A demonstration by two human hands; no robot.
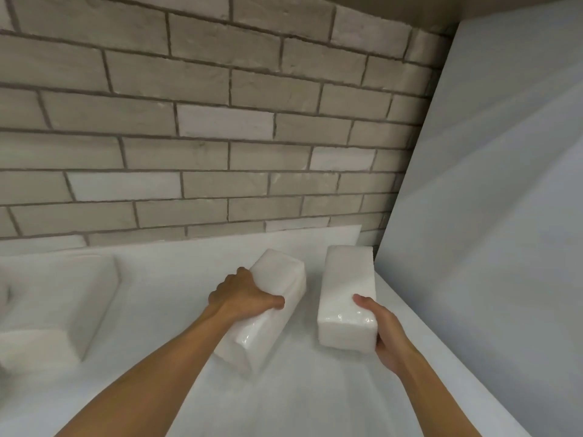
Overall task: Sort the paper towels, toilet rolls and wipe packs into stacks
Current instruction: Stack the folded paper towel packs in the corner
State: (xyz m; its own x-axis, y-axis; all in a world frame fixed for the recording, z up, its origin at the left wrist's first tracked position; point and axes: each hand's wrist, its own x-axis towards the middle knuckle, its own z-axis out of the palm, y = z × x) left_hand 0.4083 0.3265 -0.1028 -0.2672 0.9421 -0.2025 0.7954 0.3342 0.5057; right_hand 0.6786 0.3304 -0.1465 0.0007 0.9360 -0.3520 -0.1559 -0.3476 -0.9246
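Item 1. Left hand [244,298]: reaches in from the lower left, palm down. Its thumb [277,301] curls over the top face of the left pack [268,334]. The other fingers wrap down that pack's far-left side and are mostly hidden. The grip is firm, taken about midway along the pack.

Item 2. Left pack: a white block in glossy clear wrap. It lies slanted under the left fingers, its near end towards the forearm and its far end angled up and to the right. Whether it rests on the table [315,392] or is lifted cannot be told.

Item 3. Right hand [386,332]: comes in from the lower right. Its thumb [362,301] lies on the top face of the right pack [345,288]. The remaining fingers curl round the near right corner, their tips out of sight beneath. It grips the pack's near end.

Item 4. Right pack: the same white wrapped block, running lengthwise away from the right fingers. It is apart from the left pack, with a strip of table between them.

Item 5. Stack [60,298]: blurred white blocks, well to the left of the left fingers.

Item 6. Wall [205,121]: grey-beige brick, beyond both sets of fingers.

Item 7. Panel [489,200]: plain white, just right of the right pack's far end.
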